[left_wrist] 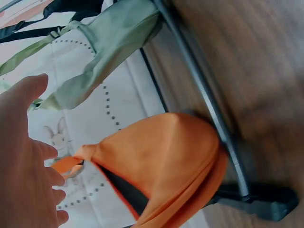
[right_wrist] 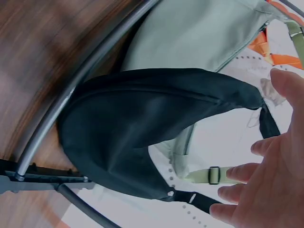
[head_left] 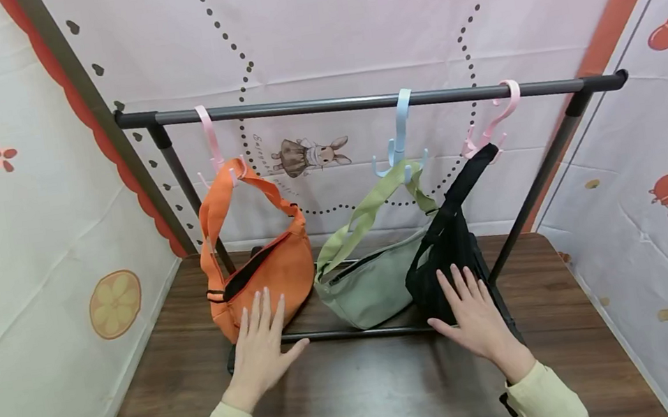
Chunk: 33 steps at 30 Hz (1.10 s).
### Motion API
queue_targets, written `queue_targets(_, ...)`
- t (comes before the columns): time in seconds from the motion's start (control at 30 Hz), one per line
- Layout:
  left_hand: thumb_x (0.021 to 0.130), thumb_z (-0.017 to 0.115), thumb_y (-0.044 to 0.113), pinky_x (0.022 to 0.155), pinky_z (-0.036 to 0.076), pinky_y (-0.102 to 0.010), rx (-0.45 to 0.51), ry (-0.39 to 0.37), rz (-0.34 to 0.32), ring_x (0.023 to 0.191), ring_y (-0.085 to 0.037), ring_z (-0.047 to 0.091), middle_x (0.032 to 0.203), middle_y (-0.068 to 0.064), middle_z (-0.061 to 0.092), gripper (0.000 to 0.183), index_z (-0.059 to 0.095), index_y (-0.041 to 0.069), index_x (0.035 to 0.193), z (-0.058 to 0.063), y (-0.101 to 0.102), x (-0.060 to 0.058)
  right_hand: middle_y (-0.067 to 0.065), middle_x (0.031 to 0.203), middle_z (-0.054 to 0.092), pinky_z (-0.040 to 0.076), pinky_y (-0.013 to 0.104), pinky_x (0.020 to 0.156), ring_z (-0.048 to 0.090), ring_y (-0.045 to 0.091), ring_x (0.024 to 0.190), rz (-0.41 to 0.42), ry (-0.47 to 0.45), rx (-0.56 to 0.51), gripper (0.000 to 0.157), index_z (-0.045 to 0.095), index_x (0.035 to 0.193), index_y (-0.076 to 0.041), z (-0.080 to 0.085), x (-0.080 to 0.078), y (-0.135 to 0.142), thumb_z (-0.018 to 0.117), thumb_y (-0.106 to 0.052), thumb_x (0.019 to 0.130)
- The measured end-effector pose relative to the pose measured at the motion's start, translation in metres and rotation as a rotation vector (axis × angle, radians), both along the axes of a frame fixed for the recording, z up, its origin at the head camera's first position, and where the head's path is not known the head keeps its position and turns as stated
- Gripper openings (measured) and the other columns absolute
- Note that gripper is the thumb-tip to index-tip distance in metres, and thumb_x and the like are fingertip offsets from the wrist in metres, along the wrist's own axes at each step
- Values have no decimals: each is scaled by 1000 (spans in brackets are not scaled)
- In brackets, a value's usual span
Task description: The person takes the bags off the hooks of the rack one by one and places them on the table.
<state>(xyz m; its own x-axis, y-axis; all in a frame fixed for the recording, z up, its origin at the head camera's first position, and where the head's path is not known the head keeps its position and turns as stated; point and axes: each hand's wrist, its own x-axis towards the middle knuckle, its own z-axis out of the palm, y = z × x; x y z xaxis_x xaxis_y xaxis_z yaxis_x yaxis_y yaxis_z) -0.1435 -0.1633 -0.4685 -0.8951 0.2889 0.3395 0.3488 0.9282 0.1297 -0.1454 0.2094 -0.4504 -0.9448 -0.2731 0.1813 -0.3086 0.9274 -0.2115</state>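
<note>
Three shoulder bags hang by their straps from hooks on a dark metal rack. On the left is an orange bag (head_left: 282,272) with its dark zip opening showing. A grey-green bag (head_left: 376,287) with a light green strap hangs in the middle, and a black bag (head_left: 443,264) on the right. My left hand (head_left: 260,345) is spread in front of the orange bag, fingers straight. My right hand (head_left: 475,317) is spread likewise before the black bag. Both wrist views show a gap between hand and bag, and neither hand holds anything.
The rack's top bar (head_left: 308,106) carries two pink hooks, left (head_left: 210,137) and right (head_left: 496,120), and a blue hook (head_left: 402,129) between them. A lower bar (head_left: 357,333) runs just above the wooden table (head_left: 371,394). Printed cloth (head_left: 348,23) encloses the back and sides.
</note>
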Motion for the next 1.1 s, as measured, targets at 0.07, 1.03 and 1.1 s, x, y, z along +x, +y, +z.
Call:
queue_targets(0.07,79,60,54,108,19,-54,-6,8,-13,137,-36,16,148,-22,19,84,32,5,141,7,-1,-2,25,148,16,19,60,105,13,44,135,9,5,0,82,25,144,-5,4,2,-2,59,-49,83)
queue_targets(1.03,90,36,57,101,34,-55,51,539,-309,128,-36,36,139,-22,38,72,44,-1,133,136,-19,-46,18,146,30,32,50,103,29,33,133,287,327,16,71,31,142,-8,50,15,-48,55,-46,86)
queue_targets(1.1,90,36,57,99,34,-56,44,557,-316,128,-36,37,140,-22,38,73,44,-1,133,145,-21,-48,18,145,30,32,50,104,28,33,134,288,320,22,73,32,142,-8,50,14,-50,61,-42,84)
